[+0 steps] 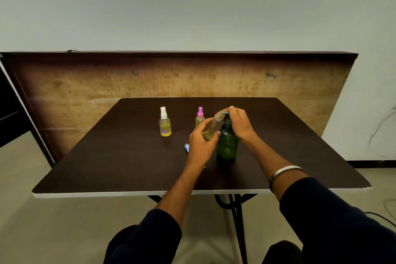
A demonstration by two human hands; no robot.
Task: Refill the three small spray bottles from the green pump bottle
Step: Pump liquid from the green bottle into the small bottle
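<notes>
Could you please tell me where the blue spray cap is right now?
In the head view, the blue spray cap lies on the dark table, just left of the left hand and partly hidden by it, nearer the person than the white-capped bottle.

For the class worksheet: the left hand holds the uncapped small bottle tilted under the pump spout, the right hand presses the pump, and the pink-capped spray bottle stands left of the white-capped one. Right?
Not quite. In the head view the pink-capped spray bottle stands right of the white-capped one. The rest holds: the left hand holds the uncapped small bottle tilted, and the right hand presses the pump.
</notes>
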